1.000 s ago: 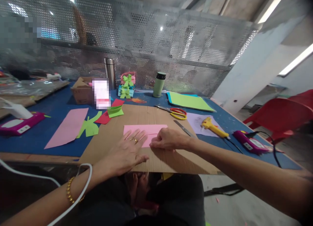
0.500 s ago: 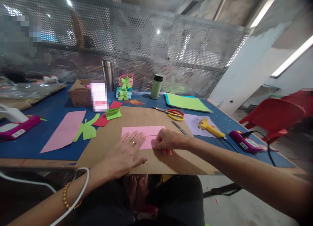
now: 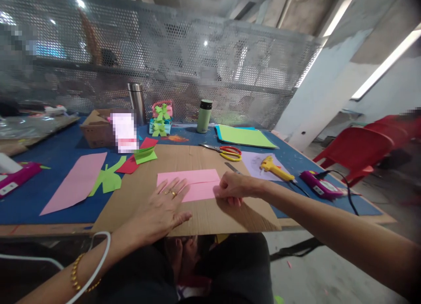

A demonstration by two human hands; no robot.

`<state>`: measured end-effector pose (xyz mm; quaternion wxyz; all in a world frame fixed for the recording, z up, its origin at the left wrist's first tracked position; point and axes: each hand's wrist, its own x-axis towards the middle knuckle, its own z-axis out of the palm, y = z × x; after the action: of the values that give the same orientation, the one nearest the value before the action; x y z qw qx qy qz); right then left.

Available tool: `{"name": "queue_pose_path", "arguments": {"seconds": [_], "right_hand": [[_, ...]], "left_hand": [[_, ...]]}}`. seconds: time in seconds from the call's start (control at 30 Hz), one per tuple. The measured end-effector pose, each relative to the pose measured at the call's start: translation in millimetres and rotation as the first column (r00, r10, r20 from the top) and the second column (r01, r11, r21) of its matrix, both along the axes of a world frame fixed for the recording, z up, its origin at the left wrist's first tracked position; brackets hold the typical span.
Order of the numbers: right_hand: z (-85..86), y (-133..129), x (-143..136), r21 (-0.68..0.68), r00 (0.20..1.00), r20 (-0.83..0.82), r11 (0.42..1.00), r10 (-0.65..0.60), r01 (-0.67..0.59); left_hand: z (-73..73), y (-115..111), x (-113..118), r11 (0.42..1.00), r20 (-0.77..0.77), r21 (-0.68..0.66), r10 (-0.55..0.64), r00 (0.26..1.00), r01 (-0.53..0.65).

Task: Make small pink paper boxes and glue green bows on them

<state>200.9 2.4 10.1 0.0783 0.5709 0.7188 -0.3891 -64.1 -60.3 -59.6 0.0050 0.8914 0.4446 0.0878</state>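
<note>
As the left hand [image 3: 164,211] lies flat, fingers spread, on the pink paper rectangle [image 3: 198,191], the right hand [image 3: 235,185] curls at its right end, any grip impossible to tell. Brown cardboard sheet [image 3: 197,217] underneath, right at the blue bench's [image 3: 67,147] near edge; yellow plastic glue gun [image 3: 276,168] towards the right edge.

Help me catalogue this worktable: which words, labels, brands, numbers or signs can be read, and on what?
No text can be read.
Cardboard box: faint printed marks, too blurred.
Green flask: a small mark near its base, too small.
Pale upright panel: pixelated, unreadable.
Right-hand purple power box: any markings too small.
</note>
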Motion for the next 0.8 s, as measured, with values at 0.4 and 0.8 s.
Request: {"name": "queue_pose_path", "arguments": {"seconds": [0.4,0.8], "right_hand": [[13.0,-6.5,29.0,0.01,0.993,0.056,0.994,-0.105,0.105],[-17.5,-47.6,8.7,0.768,0.832,0.018,0.525,0.554,-0.367]], "left_hand": [[3.7,-0.6,0.8,1.0,-0.032,-0.014,0.001,0.999,-0.001],[6.9,-1.6,1.5,0.999,-0.047,-0.048,0.021,0.999,-0.023]]}}
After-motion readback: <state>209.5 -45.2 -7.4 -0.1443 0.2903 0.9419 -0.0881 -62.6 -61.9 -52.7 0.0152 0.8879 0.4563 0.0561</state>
